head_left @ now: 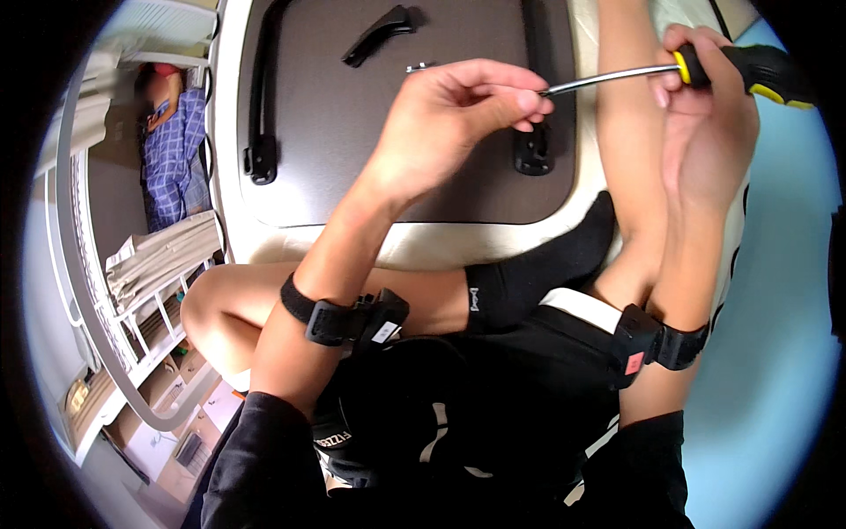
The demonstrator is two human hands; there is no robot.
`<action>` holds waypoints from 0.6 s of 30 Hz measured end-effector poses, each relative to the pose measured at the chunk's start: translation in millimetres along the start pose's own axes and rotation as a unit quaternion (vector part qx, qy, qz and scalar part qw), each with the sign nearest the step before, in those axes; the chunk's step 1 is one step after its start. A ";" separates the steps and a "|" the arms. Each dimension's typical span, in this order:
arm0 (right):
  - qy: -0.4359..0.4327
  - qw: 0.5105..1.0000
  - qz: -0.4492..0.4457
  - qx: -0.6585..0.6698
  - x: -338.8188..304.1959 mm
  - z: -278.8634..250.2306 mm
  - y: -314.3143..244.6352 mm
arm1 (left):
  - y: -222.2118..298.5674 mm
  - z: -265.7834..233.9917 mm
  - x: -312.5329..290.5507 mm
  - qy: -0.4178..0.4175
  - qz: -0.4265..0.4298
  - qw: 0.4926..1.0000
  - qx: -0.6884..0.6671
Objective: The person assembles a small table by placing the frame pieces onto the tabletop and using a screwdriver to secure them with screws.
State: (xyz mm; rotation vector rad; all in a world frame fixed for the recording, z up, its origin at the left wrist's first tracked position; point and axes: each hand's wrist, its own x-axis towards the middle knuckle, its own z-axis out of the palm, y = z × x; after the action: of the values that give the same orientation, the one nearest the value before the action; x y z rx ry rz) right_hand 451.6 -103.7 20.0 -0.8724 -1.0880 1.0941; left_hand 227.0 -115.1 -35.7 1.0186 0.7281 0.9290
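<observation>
A screwdriver (617,76) with a black and yellow handle lies almost level above the right part of a dark brown tabletop (352,185). My right hand (705,123) is closed around its handle end near the yellow collar. At the other end, my left hand (463,119) pinches the tip between thumb and fingers; whether a small screw is there too is hidden. Left of that hand, small metal pieces (418,67) rest on the board. Farther off lies a loose black curved bracket (381,35).
Black folded legs run along the board's left (262,115) and right (533,150) sides. The board lies on a cream mattress (441,242) between my bent legs. At left, beyond a grey rail (70,229), another person in blue plaid (176,150) lies on a bunk.
</observation>
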 end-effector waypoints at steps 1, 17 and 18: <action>0.009 1.000 0.005 -0.010 0.2 0.0 -0.7 | 0.2 2.1 0.6 0.001 0.004 1.000 -0.006; 0.021 0.972 0.017 -0.234 -16.0 61.9 10.6 | -36.1 -2.9 2.5 0.041 0.082 0.915 0.393; 0.006 0.973 0.037 -0.226 -16.9 64.5 8.3 | -38.2 -2.0 4.0 0.039 0.091 0.909 0.405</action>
State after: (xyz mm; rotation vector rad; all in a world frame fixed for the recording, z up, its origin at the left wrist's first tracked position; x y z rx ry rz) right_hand 385.8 -116.2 24.8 -1.2843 -1.3303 0.9105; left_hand 238.3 -119.4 -72.2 1.8116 1.1444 0.8319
